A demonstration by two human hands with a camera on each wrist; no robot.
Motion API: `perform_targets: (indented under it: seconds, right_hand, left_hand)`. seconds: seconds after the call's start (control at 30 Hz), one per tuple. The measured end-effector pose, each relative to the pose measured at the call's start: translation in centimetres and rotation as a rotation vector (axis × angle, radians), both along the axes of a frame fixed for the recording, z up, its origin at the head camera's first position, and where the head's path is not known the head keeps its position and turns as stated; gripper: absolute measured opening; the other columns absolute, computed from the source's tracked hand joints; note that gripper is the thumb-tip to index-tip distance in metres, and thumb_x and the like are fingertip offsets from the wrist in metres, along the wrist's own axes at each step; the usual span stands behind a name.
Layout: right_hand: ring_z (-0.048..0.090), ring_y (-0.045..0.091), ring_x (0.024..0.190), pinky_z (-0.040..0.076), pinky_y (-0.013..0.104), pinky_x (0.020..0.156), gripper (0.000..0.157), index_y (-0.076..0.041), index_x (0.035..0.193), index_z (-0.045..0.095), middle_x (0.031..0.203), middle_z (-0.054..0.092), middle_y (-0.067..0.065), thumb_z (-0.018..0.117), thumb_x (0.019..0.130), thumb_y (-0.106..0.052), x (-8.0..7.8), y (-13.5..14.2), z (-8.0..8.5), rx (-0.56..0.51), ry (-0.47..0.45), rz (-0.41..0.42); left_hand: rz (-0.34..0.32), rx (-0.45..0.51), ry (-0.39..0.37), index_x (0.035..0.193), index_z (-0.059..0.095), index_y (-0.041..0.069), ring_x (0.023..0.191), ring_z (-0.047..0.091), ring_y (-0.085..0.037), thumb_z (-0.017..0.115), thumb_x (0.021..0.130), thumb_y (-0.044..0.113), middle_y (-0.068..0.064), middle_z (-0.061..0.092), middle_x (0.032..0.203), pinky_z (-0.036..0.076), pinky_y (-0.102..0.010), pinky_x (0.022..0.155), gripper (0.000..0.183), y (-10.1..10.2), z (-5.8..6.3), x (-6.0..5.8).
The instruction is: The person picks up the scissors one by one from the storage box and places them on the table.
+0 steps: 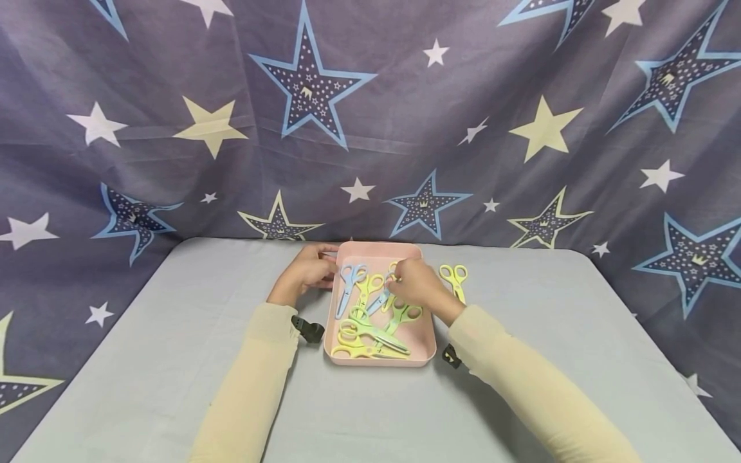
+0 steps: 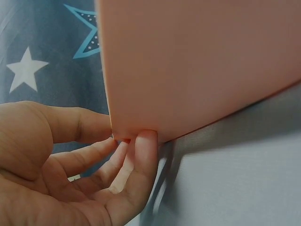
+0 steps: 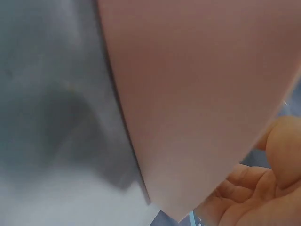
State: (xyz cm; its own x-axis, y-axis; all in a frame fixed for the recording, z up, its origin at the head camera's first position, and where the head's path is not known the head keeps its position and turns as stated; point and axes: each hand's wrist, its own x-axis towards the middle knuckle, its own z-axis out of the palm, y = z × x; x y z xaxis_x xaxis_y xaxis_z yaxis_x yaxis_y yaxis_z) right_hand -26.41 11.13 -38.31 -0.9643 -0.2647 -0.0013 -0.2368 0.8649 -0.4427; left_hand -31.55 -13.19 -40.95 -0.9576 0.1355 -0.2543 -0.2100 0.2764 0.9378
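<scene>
Both hands are at the pink tray on the worktop [image 1: 521, 308]. From the middle of the tray [image 1: 417, 339], the left hand [image 1: 305, 269] sits toward ten o'clock, its bent fingers touching the side wall; whether they pinch the rim I cannot tell. The right hand [image 1: 419, 283] reaches in from two o'clock, fingers bent down at the handles of a pair of light-blue scissors [image 1: 379, 301]; whether they grip it is hidden. The relation that seems to matter most is this pair's: just off the right fingertips toward seven o'clock, long axis from one to seven, handles uppermost. The right hand is clearly nearer. Outside the tray, yellow scissors [image 1: 455, 282] lie at the right hand's three o'clock, blades pointing between five and six.
</scene>
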Motion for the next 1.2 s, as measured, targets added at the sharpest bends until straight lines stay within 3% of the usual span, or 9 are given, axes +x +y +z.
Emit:
perform_targets:
  seconds: [0.13,0.3,0.53,0.67,1.0,1.07,1.2]
  right_hand:
    - [0.06,0.015,0.053,0.047,0.028,0.052,0.031,-0.011,0.069,0.056,0.061,0.063,0.0,0.071,0.095,-0.02,-0.1,-0.4,0.0,0.024,-0.054,0.004]
    - [0.062,0.016,0.063,0.055,0.035,0.071,0.017,-0.004,0.093,0.072,0.075,0.067,0.001,0.076,0.091,-0.021,-0.2,-0.5,-0.2,0.071,-0.052,0.027]
    - [0.063,0.014,0.073,0.056,0.038,0.088,0.037,-0.003,0.121,0.073,0.116,0.074,0.009,0.077,0.091,-0.025,-0.4,-0.6,-0.6,0.098,-0.036,0.077]
    - [0.063,0.013,0.076,0.055,0.036,0.091,0.04,-0.004,0.124,0.071,0.119,0.073,0.008,0.076,0.092,-0.028,-0.4,-0.6,-0.7,0.111,-0.038,0.088]
    - [0.059,0.012,0.06,0.055,0.026,0.06,0.043,-0.005,0.129,0.068,0.106,0.073,0.006,0.075,0.094,-0.029,-0.4,-1.1,-0.5,0.09,-0.052,0.13]
    - [0.062,0.016,0.069,0.058,0.031,0.067,0.042,-0.004,0.128,0.068,0.107,0.074,0.008,0.075,0.094,-0.028,-0.4,-1.1,-0.4,0.095,-0.04,0.153]
    - [0.067,0.027,0.104,0.053,0.04,0.099,0.039,-0.004,0.125,0.07,0.119,0.073,0.011,0.077,0.092,-0.025,-0.4,-1.3,-0.2,0.116,0.003,0.211]
  left_hand:
    - [0.001,-0.007,-0.004,0.15,0.047,0.006,0.088,0.065,-0.022,0.058,0.093,-0.006,-0.021,0.058,0.131,0.063,-0.033,0.072,0.059,0.0,0.1,0.1]
    - [0.001,-0.003,-0.005,0.15,0.047,0.005,0.088,0.065,-0.022,0.058,0.092,-0.006,-0.02,0.058,0.13,0.063,-0.033,0.072,0.06,-0.1,-0.2,-0.1]
    - [0.002,-0.009,-0.002,0.15,0.047,0.005,0.089,0.065,-0.022,0.059,0.093,-0.005,-0.021,0.057,0.13,0.063,-0.034,0.072,0.059,0.0,-0.2,-0.2]
    - [-0.001,-0.013,0.0,0.15,0.047,0.004,0.088,0.065,-0.022,0.058,0.092,-0.005,-0.021,0.057,0.13,0.063,-0.033,0.072,0.059,0.0,-0.1,-0.2]
    - [-0.003,-0.007,-0.008,0.15,0.047,0.005,0.086,0.064,-0.022,0.058,0.093,-0.005,-0.021,0.057,0.13,0.063,-0.033,0.071,0.059,-0.1,0.0,-0.1]
    - [-0.003,-0.008,-0.008,0.15,0.047,0.005,0.086,0.064,-0.022,0.058,0.093,-0.004,-0.021,0.056,0.13,0.063,-0.033,0.072,0.059,0.0,0.0,-0.1]
    - [-0.003,-0.008,-0.009,0.15,0.047,0.005,0.086,0.064,-0.022,0.059,0.093,-0.004,-0.022,0.056,0.13,0.063,-0.034,0.073,0.059,0.0,0.0,-0.2]
